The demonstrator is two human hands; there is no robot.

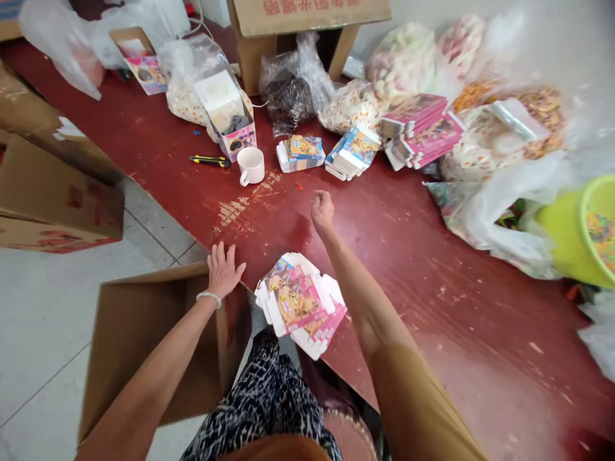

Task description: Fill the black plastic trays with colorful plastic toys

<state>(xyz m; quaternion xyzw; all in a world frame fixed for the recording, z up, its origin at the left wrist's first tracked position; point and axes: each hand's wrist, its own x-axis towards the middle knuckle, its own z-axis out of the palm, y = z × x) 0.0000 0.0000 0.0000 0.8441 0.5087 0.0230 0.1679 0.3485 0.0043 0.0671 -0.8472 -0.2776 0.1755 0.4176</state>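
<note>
Left hand (222,269) flat, fingers spread on table edge by open carton (144,339) | right hand (323,210) loosely curled, empty, above flat cartons (300,307) | we'd brace left, pinch one sheet only.

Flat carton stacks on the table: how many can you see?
4: one stack at the near edge between the hands, and three beyond the right hand, right of the mug. Bags may hide more.

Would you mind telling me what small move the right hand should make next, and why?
Probably draw the right hand back to the flat printed cartons at the table edge and pick up the top one: its grip looks loosely closed with nothing visible in it, while the left hand rests on the open cardboard box.
</note>
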